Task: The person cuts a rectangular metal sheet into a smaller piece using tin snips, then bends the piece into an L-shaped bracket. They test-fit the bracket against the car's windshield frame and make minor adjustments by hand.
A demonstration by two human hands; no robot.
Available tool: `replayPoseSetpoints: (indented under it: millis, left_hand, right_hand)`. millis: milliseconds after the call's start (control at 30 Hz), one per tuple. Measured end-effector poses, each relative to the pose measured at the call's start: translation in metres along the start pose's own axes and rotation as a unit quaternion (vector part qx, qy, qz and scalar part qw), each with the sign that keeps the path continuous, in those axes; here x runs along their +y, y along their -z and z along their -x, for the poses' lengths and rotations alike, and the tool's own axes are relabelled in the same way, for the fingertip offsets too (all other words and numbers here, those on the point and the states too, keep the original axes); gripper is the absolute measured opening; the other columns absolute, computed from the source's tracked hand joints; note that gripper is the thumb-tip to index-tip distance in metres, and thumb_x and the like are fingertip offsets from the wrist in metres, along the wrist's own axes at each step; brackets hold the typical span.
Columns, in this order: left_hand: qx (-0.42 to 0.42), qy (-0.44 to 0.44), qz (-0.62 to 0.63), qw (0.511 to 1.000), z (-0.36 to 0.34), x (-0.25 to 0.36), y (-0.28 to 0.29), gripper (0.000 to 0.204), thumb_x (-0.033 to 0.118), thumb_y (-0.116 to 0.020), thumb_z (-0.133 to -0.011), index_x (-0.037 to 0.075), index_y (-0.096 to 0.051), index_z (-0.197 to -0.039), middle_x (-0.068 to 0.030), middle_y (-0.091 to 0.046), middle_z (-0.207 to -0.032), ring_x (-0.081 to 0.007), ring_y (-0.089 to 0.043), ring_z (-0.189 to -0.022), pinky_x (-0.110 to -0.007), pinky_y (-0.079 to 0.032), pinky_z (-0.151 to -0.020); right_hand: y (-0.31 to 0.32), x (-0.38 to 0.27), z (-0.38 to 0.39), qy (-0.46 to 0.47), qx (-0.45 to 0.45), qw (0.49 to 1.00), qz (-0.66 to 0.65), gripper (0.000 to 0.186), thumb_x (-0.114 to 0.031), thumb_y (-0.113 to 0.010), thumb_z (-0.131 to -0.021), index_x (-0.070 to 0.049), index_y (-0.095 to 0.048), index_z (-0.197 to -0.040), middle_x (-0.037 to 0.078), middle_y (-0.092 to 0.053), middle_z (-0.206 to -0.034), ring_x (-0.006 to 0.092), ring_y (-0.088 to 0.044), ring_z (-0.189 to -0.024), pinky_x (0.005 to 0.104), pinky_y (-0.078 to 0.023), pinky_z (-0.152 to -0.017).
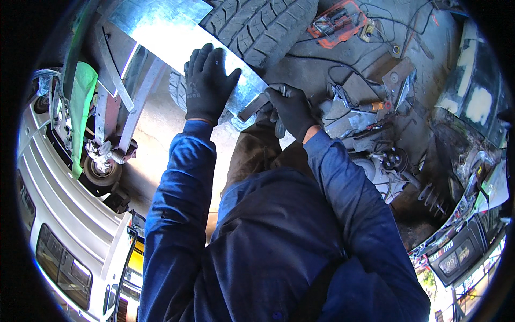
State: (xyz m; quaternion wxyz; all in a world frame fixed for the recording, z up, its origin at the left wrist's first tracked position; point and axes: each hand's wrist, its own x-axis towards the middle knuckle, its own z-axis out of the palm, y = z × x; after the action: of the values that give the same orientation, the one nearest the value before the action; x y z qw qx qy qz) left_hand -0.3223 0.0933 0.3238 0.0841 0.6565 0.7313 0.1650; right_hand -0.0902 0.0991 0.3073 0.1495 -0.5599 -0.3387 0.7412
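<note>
A long, shiny sheet of metal slants across the top middle, over a large tyre. My left hand, in a black glove, lies on the sheet with its fingers stretched out and its thumb apart. At the sheet's near right corner, my gloved right hand is closed around a hand tool with a flat, dark metal bar. The bar sticks out to the left along the sheet's end. A rounded dark end hangs below the fingers. The tool's exact kind is not clear, because the glove hides its middle.
An open orange tool case lies on the floor at the top right, near black cables. Metal scraps and car parts clutter the right side. Metal beams and a green sheet stand left, beside a white van.
</note>
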Motion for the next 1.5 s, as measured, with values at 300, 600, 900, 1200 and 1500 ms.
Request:
replayPoseSetpoints:
  millis: [300, 600, 900, 1200, 1500]
  left_hand:
    - [0.004, 0.002, 0.015, 1.000, 0.0019, -0.0014, -0.0029, 0.062, 0.034, -0.087, -0.083, 0.006, -0.064, -0.133, -0.0221, -0.058, -0.148, -0.0449, -0.050, -0.139, -0.056, -0.038, -0.116]
    - [0.008, -0.005, 0.026, 1.000, 0.0003, -0.0007, -0.0006, 0.061, 0.033, -0.088, -0.081, 0.007, -0.064, -0.131, -0.0223, -0.058, -0.146, -0.0448, -0.050, -0.138, -0.056, -0.039, -0.114]
    - [0.009, -0.010, 0.019, 1.000, 0.0002, 0.0004, 0.0012, 0.059, 0.035, -0.086, -0.084, 0.008, -0.065, -0.131, -0.0216, -0.058, -0.146, -0.0443, -0.050, -0.137, -0.055, -0.040, -0.114]
    - [0.004, 0.001, 0.028, 1.000, 0.0027, -0.0021, -0.0027, 0.061, 0.036, -0.086, -0.084, 0.007, -0.065, -0.134, -0.0221, -0.057, -0.148, -0.0453, -0.049, -0.140, -0.057, -0.037, -0.116]
    - [-0.001, 0.006, 0.028, 1.000, 0.0038, -0.0031, -0.0042, 0.062, 0.039, -0.085, -0.086, 0.008, -0.065, -0.135, -0.0223, -0.055, -0.152, -0.0456, -0.047, -0.143, -0.057, -0.035, -0.118]
  right_hand:
    - [0.0005, -0.0093, 0.0024, 0.000, -0.003, 1.000, 0.018, 0.025, -0.022, -0.065, -0.106, -0.001, -0.075, -0.113, 0.007, -0.077, -0.085, 0.0113, -0.069, -0.062, 0.0281, -0.052, -0.054]
    - [-0.0003, -0.0090, 0.0020, -0.009, -0.003, 1.000, 0.001, 0.025, -0.022, -0.064, -0.106, -0.001, -0.074, -0.113, 0.008, -0.076, -0.084, 0.0108, -0.070, -0.064, 0.0273, -0.052, -0.053]
    - [0.0002, -0.0064, 0.0005, -0.004, -0.009, 1.000, 0.010, 0.025, -0.021, -0.063, -0.106, 0.000, -0.074, -0.114, 0.009, -0.076, -0.083, 0.0101, -0.067, -0.060, 0.0276, -0.052, -0.053]
    - [0.0004, -0.0060, 0.0007, 0.002, -0.009, 1.000, 0.012, 0.025, -0.021, -0.063, -0.106, 0.000, -0.074, -0.112, 0.008, -0.076, -0.083, 0.0089, -0.065, -0.059, 0.0277, -0.051, -0.052]
    - [0.0010, -0.0035, 0.0011, -0.003, -0.011, 1.000, -0.008, 0.027, -0.022, -0.064, -0.105, 0.000, -0.075, -0.114, 0.006, -0.077, -0.085, 0.0076, -0.064, -0.059, 0.0266, -0.052, -0.054]
